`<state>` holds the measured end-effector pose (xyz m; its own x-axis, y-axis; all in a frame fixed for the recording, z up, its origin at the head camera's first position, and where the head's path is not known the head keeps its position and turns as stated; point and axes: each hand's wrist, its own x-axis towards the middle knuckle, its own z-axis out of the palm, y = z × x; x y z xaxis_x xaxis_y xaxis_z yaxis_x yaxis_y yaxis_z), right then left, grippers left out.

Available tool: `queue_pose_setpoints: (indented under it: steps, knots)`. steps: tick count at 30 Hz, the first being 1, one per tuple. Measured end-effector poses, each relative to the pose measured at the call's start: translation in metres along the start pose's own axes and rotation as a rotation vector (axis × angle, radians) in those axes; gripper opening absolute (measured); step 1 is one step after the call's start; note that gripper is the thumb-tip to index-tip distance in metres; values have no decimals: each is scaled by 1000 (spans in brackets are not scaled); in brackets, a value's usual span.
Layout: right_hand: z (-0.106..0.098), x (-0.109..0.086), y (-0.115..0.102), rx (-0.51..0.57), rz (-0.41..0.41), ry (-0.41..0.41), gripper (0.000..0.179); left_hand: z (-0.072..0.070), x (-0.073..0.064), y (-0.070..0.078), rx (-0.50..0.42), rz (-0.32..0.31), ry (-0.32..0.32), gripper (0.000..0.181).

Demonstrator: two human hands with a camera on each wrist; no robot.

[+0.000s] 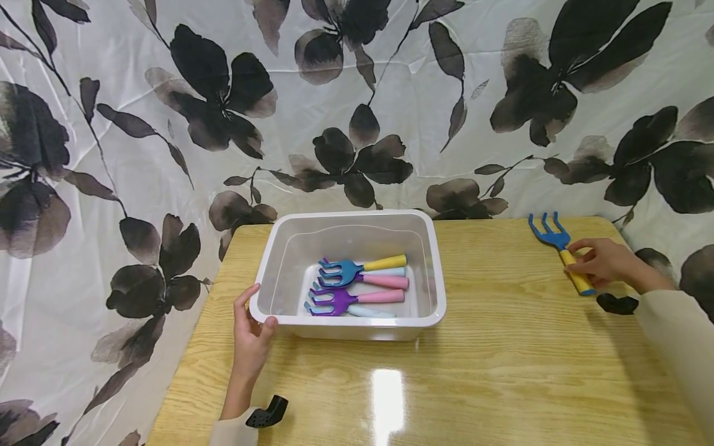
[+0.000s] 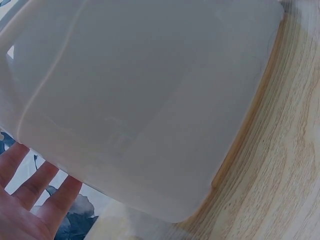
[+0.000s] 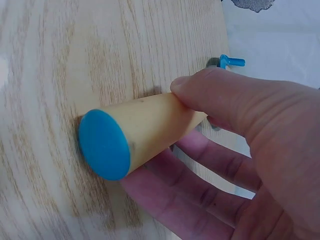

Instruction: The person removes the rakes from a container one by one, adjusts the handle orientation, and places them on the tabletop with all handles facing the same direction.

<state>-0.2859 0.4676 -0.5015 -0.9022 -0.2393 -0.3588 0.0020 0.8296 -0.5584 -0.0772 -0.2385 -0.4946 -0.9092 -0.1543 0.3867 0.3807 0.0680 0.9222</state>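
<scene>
My right hand [image 1: 605,263] holds the yellow handle of a small blue-tined hand rake [image 1: 573,272] at the table's right side. In the right wrist view, thumb and fingers lie on either side of that handle, whose blue end cap [image 3: 104,145] faces the camera. My left hand [image 1: 252,341] holds a white plastic bin [image 1: 357,331] by its front left corner, the thumb at the front rim. Against the bin's outer wall [image 2: 150,100] rest the left fingers [image 2: 62,200]. Several hand rakes lie inside, including a blue one with a yellow handle [image 1: 385,263] and purple ones with pink handles [image 1: 382,297].
A light wood table [image 1: 502,371] carries the bin and the single rake. Behind and to the left hangs a white cloth with dark flowers [image 1: 357,161]. Each wrist wears a black device [image 1: 268,412].
</scene>
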Motion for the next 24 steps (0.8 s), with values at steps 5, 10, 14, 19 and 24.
queue_pose_setpoints:
  steps: [5, 10, 14, 19, 24]
  knots:
    - [0, -1, -1, -4, -5, -4, 65, -1, 0, 0, -6, 4, -6, 62]
    - [0, -2, -2, -1, -7, -10, 65, -1, 0, -1, -4, -7, -1, 62]
    - [-1, -5, -6, 4, -17, -20, 69, -1, 0, -2, 5, -14, 4, 62]
    - [-14, -10, -23, -46, -52, -39, 70, -2, 0, -2, 4, -19, 2, 62]
    - [-33, -17, -53, -118, -104, -26, 67, -2, 0, -2, 4, -18, 3, 63]
